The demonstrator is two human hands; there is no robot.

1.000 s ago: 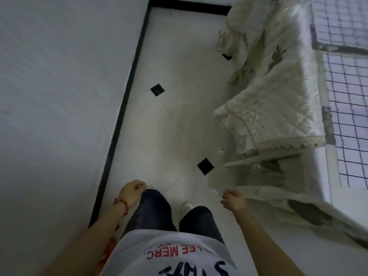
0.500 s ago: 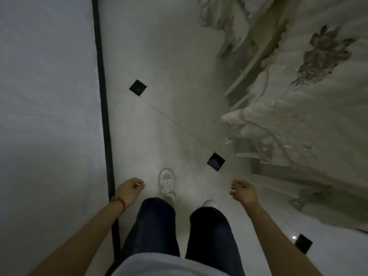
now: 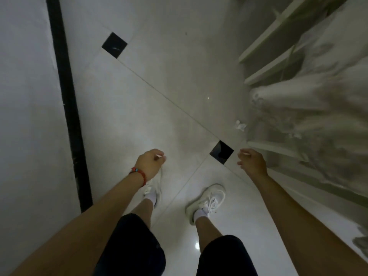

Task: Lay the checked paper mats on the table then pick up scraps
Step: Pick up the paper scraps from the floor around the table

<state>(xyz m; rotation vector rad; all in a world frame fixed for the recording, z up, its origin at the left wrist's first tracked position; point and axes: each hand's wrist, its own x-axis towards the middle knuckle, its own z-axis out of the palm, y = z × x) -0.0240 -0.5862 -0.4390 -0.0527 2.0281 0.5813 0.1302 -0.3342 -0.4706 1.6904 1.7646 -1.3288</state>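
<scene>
Head view, white paper scrap [image 3: 240,125] on the tiled floor [image 3: 159,108] beside the draped furniture [image 3: 318,108], our right hand [image 3: 252,162] near it, fingers loosely curled, holding nothing, left hand [image 3: 149,162] curled, its grip we cannot tell.

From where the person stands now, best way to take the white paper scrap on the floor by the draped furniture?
Pinch the crumpled white scrap from above, at its raised folds, using the right hand, which is nearer. It lies loose on the tile floor just beside the hanging cloth, so come in from the open floor side, not the cloth side. Its exact shape is too blurred to choose a finer grip.
</scene>
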